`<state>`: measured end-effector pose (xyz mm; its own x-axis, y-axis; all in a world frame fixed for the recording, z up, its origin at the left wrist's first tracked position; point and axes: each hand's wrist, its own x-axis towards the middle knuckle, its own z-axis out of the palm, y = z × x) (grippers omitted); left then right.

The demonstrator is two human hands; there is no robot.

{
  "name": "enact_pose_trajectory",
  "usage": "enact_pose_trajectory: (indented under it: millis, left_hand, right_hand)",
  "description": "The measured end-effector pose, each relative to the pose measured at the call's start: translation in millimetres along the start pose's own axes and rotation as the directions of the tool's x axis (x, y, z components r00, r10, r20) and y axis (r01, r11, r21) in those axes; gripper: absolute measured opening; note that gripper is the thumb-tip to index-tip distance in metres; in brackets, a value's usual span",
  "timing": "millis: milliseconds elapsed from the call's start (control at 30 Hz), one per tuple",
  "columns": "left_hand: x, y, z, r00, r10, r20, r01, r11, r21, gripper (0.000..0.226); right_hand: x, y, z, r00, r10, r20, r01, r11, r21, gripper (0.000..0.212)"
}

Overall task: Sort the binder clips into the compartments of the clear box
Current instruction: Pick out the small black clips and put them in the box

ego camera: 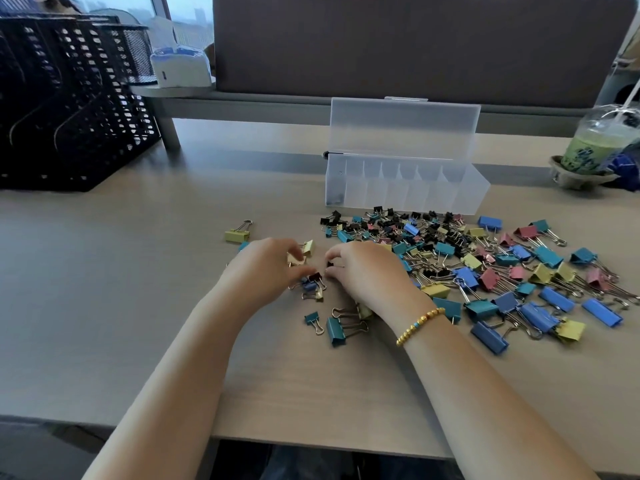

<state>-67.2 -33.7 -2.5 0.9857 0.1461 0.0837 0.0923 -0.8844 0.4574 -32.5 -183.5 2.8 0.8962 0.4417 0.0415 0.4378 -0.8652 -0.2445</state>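
Note:
A clear box (405, 194) with several compartments stands open at the back of the desk, its lid upright. In front of it lies a wide pile of binder clips (485, 265) in black, blue, teal, yellow and pink. My left hand (263, 268) pinches a small yellow clip (296, 259) with curled fingers. My right hand (367, 271) pinches a small black clip (330, 264). Between the hands lie a small black clip (315, 277) and a blue one (308, 285). A teal clip (336, 329) lies near my right wrist.
A black mesh file rack (69, 105) fills the left back. A tissue box (180, 69) sits on a raised shelf. A green drink cup (595, 147) stands at the right back. A lone yellow clip (237, 234) lies left of my hands.

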Motion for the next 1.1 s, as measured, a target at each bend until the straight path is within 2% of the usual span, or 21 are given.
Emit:
enact_pose_trajectory:
  millis: [133,267,367,433,500,533,567,600,667,700,733,800,867,900,933,1000,1067,1100]
  left_hand:
    - [-5.0,-4.7,-4.9,0.998,0.025,0.062,-0.029,0.998,0.063,0.029]
    - [-5.2,-2.7,-0.6,0.997,0.045,0.066,-0.058,0.978,0.200,0.026]
    - [-4.1,0.0,2.2,0.994,0.065,0.090,-0.085,0.967,0.241,0.027]
    - [-5.6,3.2,2.1,0.991,0.085,0.104,-0.111,0.956,0.271,0.027]
    - [-7.0,4.4,1.2,0.992,0.086,0.092,-0.106,0.964,0.243,0.021]
    - [-6.9,4.0,0.5,0.994,0.084,0.071,-0.096,0.976,0.196,0.015]
    - [-6.3,3.2,0.1,0.996,0.080,0.048,-0.086,0.986,0.142,0.010]
    - [-5.2,2.6,-0.1,0.996,0.077,0.037,-0.080,0.991,0.108,0.007]
    - [-4.4,1.8,1.1,0.996,0.061,0.065,-0.067,0.992,0.108,0.008]
    - [-3.5,0.8,2.7,0.996,0.051,0.071,-0.060,0.989,0.133,0.010]
    - [-2.9,-0.1,4.2,0.997,0.048,0.055,-0.056,0.985,0.161,0.013]
    - [-2.8,-0.8,6.0,0.997,0.074,-0.030,-0.068,0.983,0.168,0.017]
    - [-5.4,0.2,5.3,0.992,0.115,-0.060,-0.111,0.992,0.055,0.014]
    - [-6.8,0.0,4.2,0.991,0.128,-0.028,-0.128,0.992,-0.003,0.014]
    - [-8.1,-0.7,2.4,0.990,0.139,0.027,-0.138,0.990,-0.034,0.017]
    - [-10.3,-3.9,-3.6,0.982,0.143,0.120,-0.136,0.988,-0.072,0.027]
    - [-10.8,-7.9,-10.1,0.981,0.130,0.146,-0.110,0.985,-0.134,0.034]
    - [-10.7,-9.6,-11.7,0.980,0.121,0.160,-0.101,0.987,-0.128,0.035]
  right_hand:
    - [0.0,-0.6,1.7,0.999,-0.035,-0.024,0.034,0.999,-0.042,0.024]
    - [0.4,-1.0,5.4,0.997,-0.057,-0.047,0.053,0.995,-0.080,0.019]
    - [0.6,1.0,8.5,0.995,-0.057,-0.076,0.051,0.995,-0.085,0.020]
    - [-0.1,2.4,8.4,0.988,-0.052,-0.145,0.057,0.998,0.035,0.019]
    - [-0.7,2.6,5.4,0.982,0.004,-0.190,0.056,0.950,0.307,0.018]
    - [-1.5,2.6,2.8,0.982,0.054,-0.182,0.042,0.874,0.484,0.018]
    - [-2.2,3.8,0.0,0.983,0.101,-0.151,0.026,0.745,0.666,0.018]
    - [-2.5,5.3,-2.8,0.985,0.139,-0.104,0.006,0.569,0.822,0.020]
    - [-2.1,7.9,-6.2,0.987,0.160,0.010,-0.048,0.230,0.972,0.033]
    - [-1.3,9.8,-6.5,0.985,0.165,0.051,-0.075,0.146,0.986,0.036]
    - [-0.7,11.0,-6.1,0.982,0.172,0.080,-0.100,0.113,0.988,0.037]
    - [-0.2,12.6,-4.9,0.977,0.185,0.105,-0.128,0.113,0.985,0.036]
    - [-0.6,12.4,-5.1,0.975,0.190,0.119,-0.143,0.119,0.982,0.036]
    - [-0.6,12.3,-5.7,0.972,0.187,0.143,-0.163,0.097,0.982,0.036]
    - [-1.0,12.7,-6.6,0.966,0.177,0.186,-0.195,0.033,0.980,0.036]
    - [-1.2,15.2,-7.6,0.950,0.119,0.289,-0.264,-0.189,0.946,0.032]
    - [-0.8,18.7,-8.0,0.942,0.052,0.330,-0.286,-0.388,0.876,0.029]
    - [-0.2,20.4,-7.6,0.942,0.036,0.334,-0.284,-0.450,0.847,0.030]
